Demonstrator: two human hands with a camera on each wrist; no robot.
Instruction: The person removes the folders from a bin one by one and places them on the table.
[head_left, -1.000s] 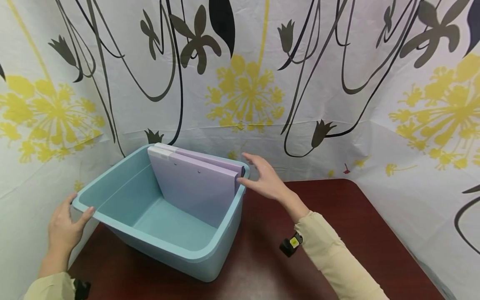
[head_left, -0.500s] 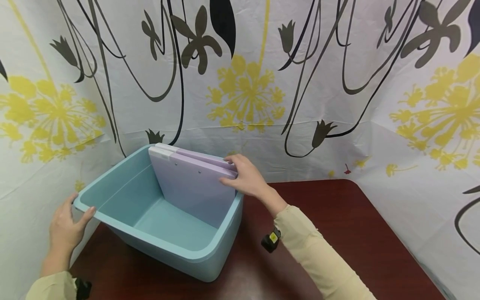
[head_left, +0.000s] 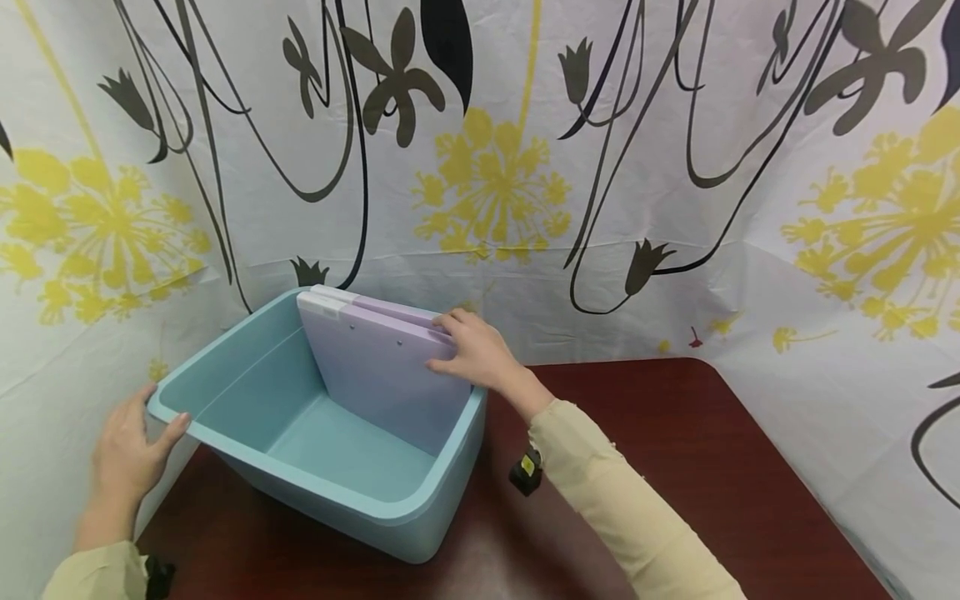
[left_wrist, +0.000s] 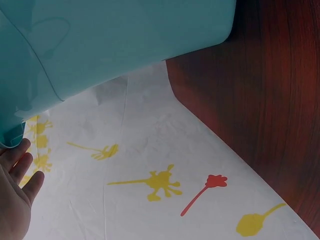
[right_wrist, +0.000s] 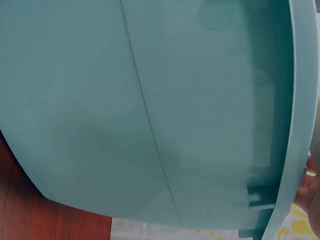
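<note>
- Step in hand, as I judge it: handling two lavender folders inside a blue plastic tub (head_left: 420,533) on the dark red-brown tabletop (head_left: 675,417).
- The front folder (head_left: 382,375) and rear folder (head_left: 397,310) stand on edge, leaning toward the tub's far wall, top edges near the rim.
- The right hand (head_left: 480,354) spans both folders' top edges in a narrow grip, thumb on the front face and fingers over the rear one; how firmly it pinches, I cannot tell.
- The left hand (head_left: 127,450) holds the tub's near-left corner, thumb over the rim.
- Next move, in my judgement: it calls for keeping both folders together between thumb and fingers, with the left hand steadying the tub.
</note>
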